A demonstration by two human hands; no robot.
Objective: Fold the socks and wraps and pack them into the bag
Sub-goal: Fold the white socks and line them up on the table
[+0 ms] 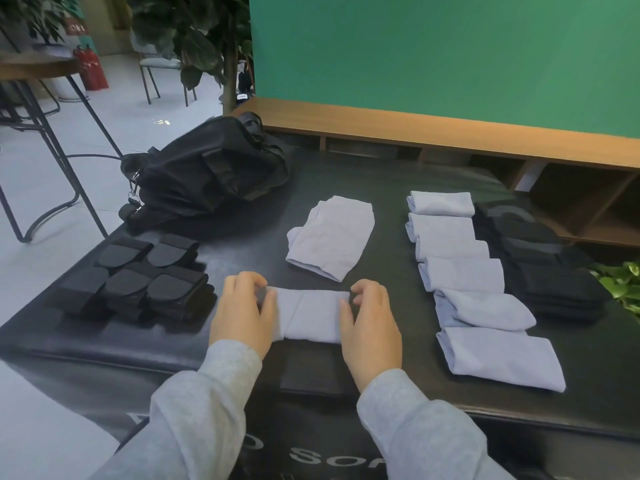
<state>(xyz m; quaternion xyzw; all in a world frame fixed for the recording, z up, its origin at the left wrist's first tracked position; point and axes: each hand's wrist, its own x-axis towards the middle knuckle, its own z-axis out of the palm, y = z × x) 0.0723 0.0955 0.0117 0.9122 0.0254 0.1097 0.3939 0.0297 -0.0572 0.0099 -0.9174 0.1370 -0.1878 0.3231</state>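
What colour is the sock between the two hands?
Light blue-grey sock, best seen in the head view.

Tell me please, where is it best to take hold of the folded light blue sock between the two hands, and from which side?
Probably at its two short ends, from above. The folded light blue sock lies flat and wide across the black mat, and the left hand and right hand already sit at those ends. Pinching both ends together should keep the fold from opening when it is lifted.
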